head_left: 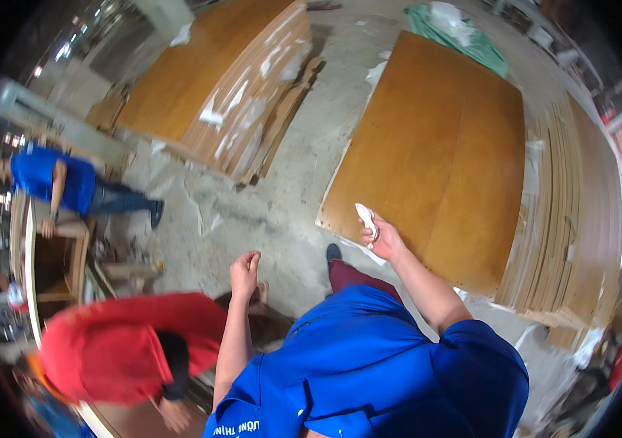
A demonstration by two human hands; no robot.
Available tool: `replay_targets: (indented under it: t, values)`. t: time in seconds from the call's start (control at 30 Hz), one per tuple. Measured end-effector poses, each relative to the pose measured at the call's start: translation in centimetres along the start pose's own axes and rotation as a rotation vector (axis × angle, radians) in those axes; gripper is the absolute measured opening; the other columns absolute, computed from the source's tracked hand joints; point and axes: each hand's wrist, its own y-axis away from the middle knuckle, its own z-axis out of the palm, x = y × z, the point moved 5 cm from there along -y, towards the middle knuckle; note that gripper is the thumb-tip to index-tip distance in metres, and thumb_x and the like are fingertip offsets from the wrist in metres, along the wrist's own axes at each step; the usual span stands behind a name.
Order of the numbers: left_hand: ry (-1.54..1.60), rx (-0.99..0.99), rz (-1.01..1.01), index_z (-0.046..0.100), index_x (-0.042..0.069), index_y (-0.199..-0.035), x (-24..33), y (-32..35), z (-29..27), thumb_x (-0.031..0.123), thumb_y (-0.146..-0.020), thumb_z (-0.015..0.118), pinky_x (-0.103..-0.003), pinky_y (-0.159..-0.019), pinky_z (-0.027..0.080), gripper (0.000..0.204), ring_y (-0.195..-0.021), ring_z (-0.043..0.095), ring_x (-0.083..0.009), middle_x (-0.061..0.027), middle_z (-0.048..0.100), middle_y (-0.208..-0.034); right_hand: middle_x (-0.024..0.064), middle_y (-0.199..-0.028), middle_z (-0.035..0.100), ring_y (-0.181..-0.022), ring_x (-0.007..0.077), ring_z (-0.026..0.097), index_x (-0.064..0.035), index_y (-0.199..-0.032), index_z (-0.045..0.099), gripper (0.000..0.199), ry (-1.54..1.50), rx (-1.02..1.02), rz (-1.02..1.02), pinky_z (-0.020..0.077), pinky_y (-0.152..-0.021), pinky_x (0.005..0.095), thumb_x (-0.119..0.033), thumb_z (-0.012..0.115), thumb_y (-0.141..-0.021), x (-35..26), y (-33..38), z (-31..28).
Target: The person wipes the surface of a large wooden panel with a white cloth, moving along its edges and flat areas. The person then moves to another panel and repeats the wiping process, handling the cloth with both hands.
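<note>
My right hand (384,239) is closed around a small white object (366,217), perhaps folded cloth or paper; its exact kind is unclear. It hovers over the near edge of a large brown wooden panel (428,146), which shows a seam along its length. Out to the left, my left hand (244,274) hangs in the air above the concrete floor, fingers curled together. Anything inside those fingers is hidden.
Stacked boards (559,219) stand along the right. Another panel stack (252,95) lies at the far left. A person in red (132,347) bends close by my left arm; a person in blue (51,179) stands by a wooden cabinet frame (62,259). Green sheeting (464,36) lies beyond the panel.
</note>
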Motion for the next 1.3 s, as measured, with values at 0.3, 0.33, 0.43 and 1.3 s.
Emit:
replay_targets:
  t: [0.3,0.33,0.43,1.3]
  values:
    - [-0.22,-0.592,-0.347,0.067,0.005,-0.093,-8.9,-11.1,-1.0,0.032,-0.082,0.058,-0.038,-0.07,0.05,0.03,-0.083,0.066,-0.0267,-0.0173,0.067,-0.084,0.0094,-0.087,0.058,-0.048,0.0066,0.04,-0.004,-0.104,0.052,0.026,-0.384,-0.084,-0.099,0.0285,-0.036,0.0192,-0.028,0.049,-0.093,-5.0,-9.7,6.1]
    - [-0.211,-0.679,-0.4,0.069,0.007,-0.092,-9.5,-11.3,-1.2,0.033,-0.077,0.063,-0.036,-0.07,0.05,0.03,-0.081,0.066,-0.0211,-0.0138,0.068,-0.083,0.0087,-0.086,0.058,-0.048,0.0064,0.04,-0.0041,-0.106,0.052,0.025,-0.379,-0.122,-0.115,0.0284,-0.036,0.0194,-0.026,0.049,-0.094,-6.0,-11.1,6.9]
    - [-0.374,-0.662,-0.486,0.069,0.008,-0.093,-9.6,-12.9,-2.5,0.033,-0.075,0.065,-0.035,-0.07,0.051,0.031,-0.079,0.066,-0.0186,-0.0115,0.068,-0.081,0.0038,-0.081,0.055,-0.046,0.0057,0.039,-0.0048,-0.117,0.049,0.028,-0.377,-0.18,-0.17,0.0287,-0.035,0.0204,-0.023,0.044,-0.097,-7.8,-15.1,8.0]
    - [-0.18,-0.289,0.322,0.059,0.006,-0.089,-2.9,-65.3,-4.9,0.023,-0.087,0.052,-0.044,-0.077,0.047,0.019,-0.084,0.06,-0.0338,-0.0172,0.063,-0.087,0.0035,-0.075,0.057,-0.05,0.011,0.044,-0.0109,-0.127,0.048,0.04,-0.245,-0.043,-0.413,0.0355,-0.045,0.0239,-0.036,0.037,-0.098,-13.5,-43.4,26.6]
